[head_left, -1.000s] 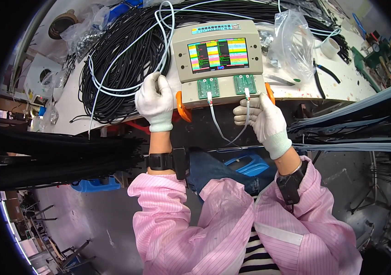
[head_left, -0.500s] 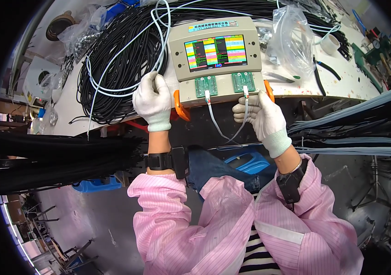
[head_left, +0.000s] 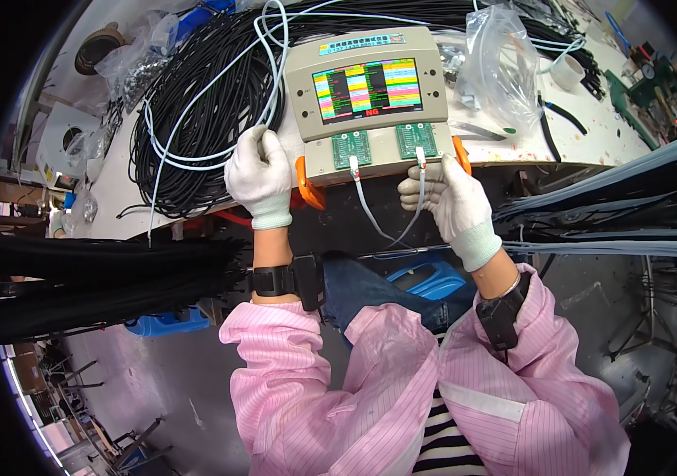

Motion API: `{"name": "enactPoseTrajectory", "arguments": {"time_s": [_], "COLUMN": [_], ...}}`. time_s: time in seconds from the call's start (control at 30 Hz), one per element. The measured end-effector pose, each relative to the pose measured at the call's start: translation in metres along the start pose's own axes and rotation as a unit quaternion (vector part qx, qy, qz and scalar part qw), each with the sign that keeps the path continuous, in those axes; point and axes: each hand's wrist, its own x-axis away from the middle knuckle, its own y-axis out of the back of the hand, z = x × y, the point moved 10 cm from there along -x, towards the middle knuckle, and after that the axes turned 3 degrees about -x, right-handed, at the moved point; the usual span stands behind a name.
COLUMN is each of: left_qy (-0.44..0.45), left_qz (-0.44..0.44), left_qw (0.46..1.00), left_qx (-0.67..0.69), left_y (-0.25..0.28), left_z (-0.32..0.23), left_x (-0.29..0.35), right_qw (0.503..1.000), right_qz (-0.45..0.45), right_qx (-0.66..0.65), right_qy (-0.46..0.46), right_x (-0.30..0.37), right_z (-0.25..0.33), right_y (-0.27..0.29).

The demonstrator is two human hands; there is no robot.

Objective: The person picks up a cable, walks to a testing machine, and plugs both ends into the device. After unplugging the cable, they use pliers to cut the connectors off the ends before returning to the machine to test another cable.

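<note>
A beige tester (head_left: 370,83) with a lit, multi-coloured screen (head_left: 366,89) stands at the table's near edge. Two green circuit boards (head_left: 351,149) sit on its front ledge. A thin grey cable (head_left: 364,202) hangs in a loop, with a plug at each board. My right hand (head_left: 459,202), in a white glove, is at the right plug, its curled fingers around the cable and its thumb by the tester's edge. Left of the tester, my gloved left hand (head_left: 259,174) is closed beside a pale blue cable (head_left: 196,164); its fingertips hide whatever they may hold.
A big coil of black cable (head_left: 172,135) covers the table's left. Orange clips (head_left: 307,184) flank the tester. To its right lie a clear plastic bag (head_left: 501,71), black-handled pliers (head_left: 565,115) and a white roll (head_left: 567,71). Hanging cable bundles (head_left: 100,278) flank me below table level.
Red lettering now shows at the bottom of the tester's screen. The whole view has shifted slightly; both hands keep nearly the same places and poses.
</note>
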Motion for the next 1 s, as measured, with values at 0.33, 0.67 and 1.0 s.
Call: {"name": "enactPoseTrajectory", "arguments": {"time_s": [0.33,0.67,1.0], "left_qy": [-0.006,0.036,0.186], "left_qz": [-0.013,0.017,-0.035], "left_qw": [1.0,0.999,0.953], "left_qx": [0.001,0.0,0.238], "left_y": [-0.001,-0.005,0.009], "left_z": [0.001,0.005,0.026], "left_x": [0.001,0.0,0.013], "right_qw": [1.0,1.0,0.99], "right_qz": [-0.005,-0.023,-0.119], "right_qx": [0.001,-0.007,0.04], "right_qy": [-0.009,-0.008,0.061], "right_x": [-0.003,-0.004,-0.002], "right_z": [-0.002,0.002,0.009], "right_y": [-0.002,-0.011,-0.005]}}
